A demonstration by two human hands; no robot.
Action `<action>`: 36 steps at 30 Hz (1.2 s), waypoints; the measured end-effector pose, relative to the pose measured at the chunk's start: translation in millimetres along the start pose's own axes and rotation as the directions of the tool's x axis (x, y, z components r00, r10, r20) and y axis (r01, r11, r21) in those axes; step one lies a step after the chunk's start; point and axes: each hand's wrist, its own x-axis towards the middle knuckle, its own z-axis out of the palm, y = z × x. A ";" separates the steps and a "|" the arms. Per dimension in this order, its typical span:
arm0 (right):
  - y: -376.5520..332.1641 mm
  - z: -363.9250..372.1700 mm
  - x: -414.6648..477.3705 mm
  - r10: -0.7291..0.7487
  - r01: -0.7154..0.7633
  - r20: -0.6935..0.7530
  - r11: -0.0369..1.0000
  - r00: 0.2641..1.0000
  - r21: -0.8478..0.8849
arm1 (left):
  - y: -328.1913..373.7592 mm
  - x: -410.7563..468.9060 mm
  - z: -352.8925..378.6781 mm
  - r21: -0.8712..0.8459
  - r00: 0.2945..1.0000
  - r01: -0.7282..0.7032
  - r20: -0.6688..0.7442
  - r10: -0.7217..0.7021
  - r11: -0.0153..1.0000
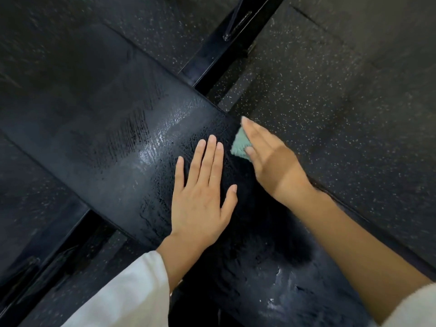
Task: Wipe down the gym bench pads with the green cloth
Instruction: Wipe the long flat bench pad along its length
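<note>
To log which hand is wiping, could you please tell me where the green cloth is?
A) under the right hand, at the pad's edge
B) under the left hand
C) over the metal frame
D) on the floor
A: the green cloth shows beneath the fingers of the right hand at the edge of the bench pad; the left hand lies flat on the pad without it.

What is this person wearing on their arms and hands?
White sleeves on both arms: the left sleeve ends above the wrist, the right sleeve far up the forearm. Left hand and right hand are bare: no gloves, rings or watch.
</note>
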 end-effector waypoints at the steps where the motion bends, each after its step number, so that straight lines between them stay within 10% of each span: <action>1: -6.2 3.2 13.0 -0.024 0.024 -0.020 0.999 1.000 0.028 | -0.5 0.7 -0.5 -0.007 1.000 -0.005 -0.001 0.005 1.000; 27: 22.7 -3.9 18.1 -0.147 0.116 0.108 0.961 0.983 0.251 | -57.3 24.9 -15.6 0.104 0.983 -0.153 -0.080 0.162 0.983; 36: -42.5 5.4 123.5 -0.192 0.189 0.034 0.980 0.981 0.068 | -70.3 30.0 -16.4 0.118 0.970 -0.205 -0.107 0.218 0.972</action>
